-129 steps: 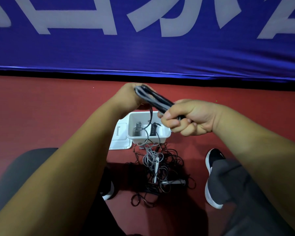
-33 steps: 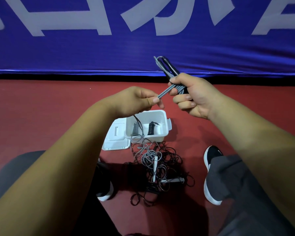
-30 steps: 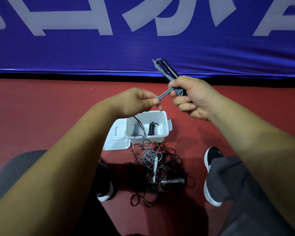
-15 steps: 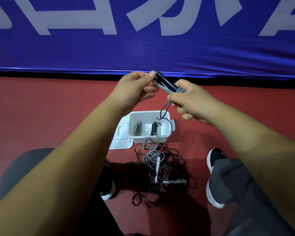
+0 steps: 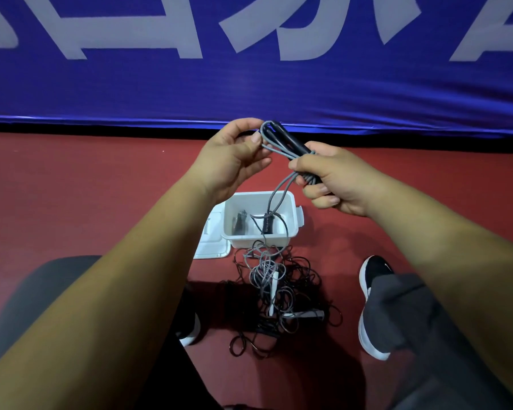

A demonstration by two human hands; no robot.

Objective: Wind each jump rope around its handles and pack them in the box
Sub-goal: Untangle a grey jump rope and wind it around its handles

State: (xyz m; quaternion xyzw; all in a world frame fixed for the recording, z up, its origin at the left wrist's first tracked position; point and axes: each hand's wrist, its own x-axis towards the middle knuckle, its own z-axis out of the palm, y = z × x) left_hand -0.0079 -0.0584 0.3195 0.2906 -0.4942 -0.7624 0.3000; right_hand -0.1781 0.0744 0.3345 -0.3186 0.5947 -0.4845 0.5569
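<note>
My right hand (image 5: 335, 180) grips the black handles of a jump rope (image 5: 288, 142), which point up and left. Its grey cord loops over the handle tips. My left hand (image 5: 234, 158) pinches that cord loop at the tips. A loose stretch of the cord hangs down from my right hand into the white box (image 5: 290, 208) on the floor below. Two wound ropes lie inside the box. In front of the box is a tangled pile of grey and black ropes (image 5: 276, 291) with white handles.
The box's white lid (image 5: 212, 247) lies flat at its left side. My black and white shoes (image 5: 370, 291) stand on the red floor either side of the pile. A blue banner (image 5: 249, 69) with white letters closes off the far side.
My left hand, which pinched the cord out to the left a second ago, has come up to the handle tips and laid the cord over them. The handles tilted further left.
</note>
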